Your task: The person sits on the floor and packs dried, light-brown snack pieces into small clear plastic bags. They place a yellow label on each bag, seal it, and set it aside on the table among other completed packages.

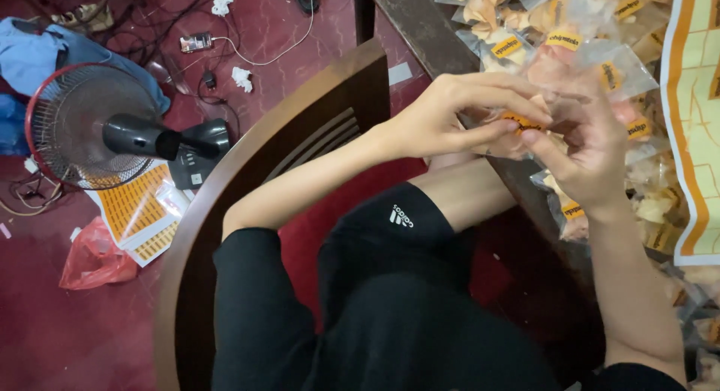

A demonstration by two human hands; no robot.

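Observation:
My left hand (pixel 450 117) and my right hand (pixel 589 154) meet over the edge of a dark wooden table (pixel 420 23). Between their fingertips sits a small clear plastic packet (pixel 517 132) of pale snack pieces with an orange label. The left thumb and forefinger pinch the label, while the right fingers grip the packet from the other side. Much of the packet is hidden by my fingers.
Several more labelled snack packets (pixel 585 53) are piled on the table, beside an orange-and-white printed sheet (pixel 697 121). A wooden chair back (pixel 300 136) curves at my left. On the red floor stand a fan (pixel 90 124), label sheets (pixel 139 211), a red bag (pixel 94 256) and cables.

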